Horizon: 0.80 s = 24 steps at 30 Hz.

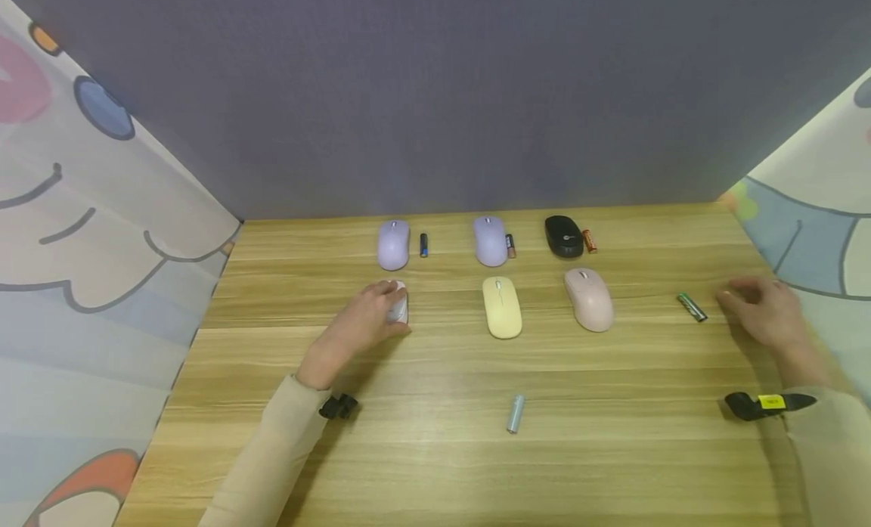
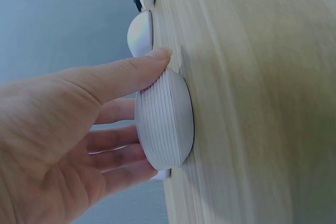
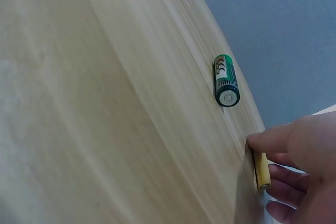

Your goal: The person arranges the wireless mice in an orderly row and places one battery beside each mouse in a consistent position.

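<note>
At the left, my left hand (image 1: 361,323) grips a white mouse (image 1: 398,309) that sits on the wooden table. The left wrist view shows the ridged side of this white mouse (image 2: 164,121), with the thumb near one end and the other fingers on its far side. Over at the right edge, my right hand (image 1: 765,311) has its thumb and fingers around a yellow battery (image 3: 261,170) lying on the table; the head view hides that battery behind the hand. Beside the right hand lies a green battery (image 1: 692,307).
Behind stand two lilac mice, one left (image 1: 393,245) and one middle (image 1: 491,241), and a black mouse (image 1: 563,237), each beside a small battery. A yellow mouse (image 1: 502,308) and a pink mouse (image 1: 589,299) lie before them. A pale blue battery (image 1: 516,414) lies in front.
</note>
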{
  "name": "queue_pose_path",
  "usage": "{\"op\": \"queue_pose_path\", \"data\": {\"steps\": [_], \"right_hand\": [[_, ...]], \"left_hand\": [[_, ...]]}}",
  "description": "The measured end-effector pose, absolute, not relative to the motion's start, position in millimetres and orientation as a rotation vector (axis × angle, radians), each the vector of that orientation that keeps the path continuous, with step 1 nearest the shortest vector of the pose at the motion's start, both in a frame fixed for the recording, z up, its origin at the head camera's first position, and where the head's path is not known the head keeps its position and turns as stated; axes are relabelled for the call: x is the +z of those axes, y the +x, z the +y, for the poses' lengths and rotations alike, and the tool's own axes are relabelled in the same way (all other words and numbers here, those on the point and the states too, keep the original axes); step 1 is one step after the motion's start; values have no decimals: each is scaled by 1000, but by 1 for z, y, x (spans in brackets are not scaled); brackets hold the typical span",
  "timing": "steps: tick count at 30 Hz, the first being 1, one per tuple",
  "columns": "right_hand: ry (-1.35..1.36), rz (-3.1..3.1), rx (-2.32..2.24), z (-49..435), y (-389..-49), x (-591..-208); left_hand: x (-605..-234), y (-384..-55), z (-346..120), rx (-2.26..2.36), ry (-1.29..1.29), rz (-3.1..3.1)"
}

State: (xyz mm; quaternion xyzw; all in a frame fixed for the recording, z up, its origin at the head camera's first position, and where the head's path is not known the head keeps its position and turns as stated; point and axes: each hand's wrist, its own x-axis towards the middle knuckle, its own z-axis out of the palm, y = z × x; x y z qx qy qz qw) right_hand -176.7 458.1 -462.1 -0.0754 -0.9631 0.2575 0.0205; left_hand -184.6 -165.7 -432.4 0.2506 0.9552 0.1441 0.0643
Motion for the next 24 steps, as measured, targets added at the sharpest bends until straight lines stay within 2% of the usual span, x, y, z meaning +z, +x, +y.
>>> {"op": "queue_pose_path", "data": {"steps": [14,24], "right_hand": [[-231,-3029,626,462,-175,-465],[-168,-3067,555,452,-178,-453]], "left_hand": [[-433,-185,-165,431,785,2893],[-431,-183,-165,437,782,2893]]}}
